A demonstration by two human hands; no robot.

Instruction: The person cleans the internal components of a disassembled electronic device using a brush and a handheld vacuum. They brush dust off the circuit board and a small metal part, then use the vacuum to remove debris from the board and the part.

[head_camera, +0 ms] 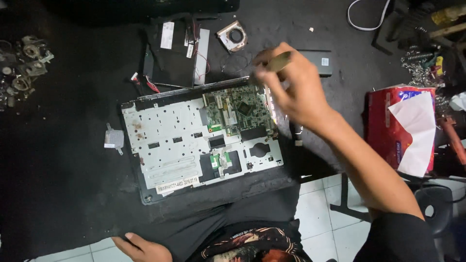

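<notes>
**Opened laptop laid bare on a crowded black bench**

While the right hand (291, 87) hovers over the far right corner of the stripped laptop chassis (204, 145), its fingers are pinched narrow around a small brush with a yellowish handle (279, 61), which is blurred. The bristles cannot be made out. Beneath the hand sits the green circuit board (237, 112), set in the upper right of the silver metal frame; the hand and wrist cover the chassis's right edge and part of a dark flat block (318, 60) behind it.

The left hand (141, 248) rests low at the near edge of the bench, well apart from the laptop, loosely curled and holding nothing that can be seen.

Behind the chassis lies a black panel with red wires (172, 53), and just beside it a round cooling fan (232, 36). A small metal heat-sink piece (114, 139) sits to the left of the laptop. A heap of loose metal parts (22, 65) occupies the far left. To the right stands a red tissue box (388, 126) with a white sheet poking out, and a white cable (366, 19) loops at the top.
</notes>
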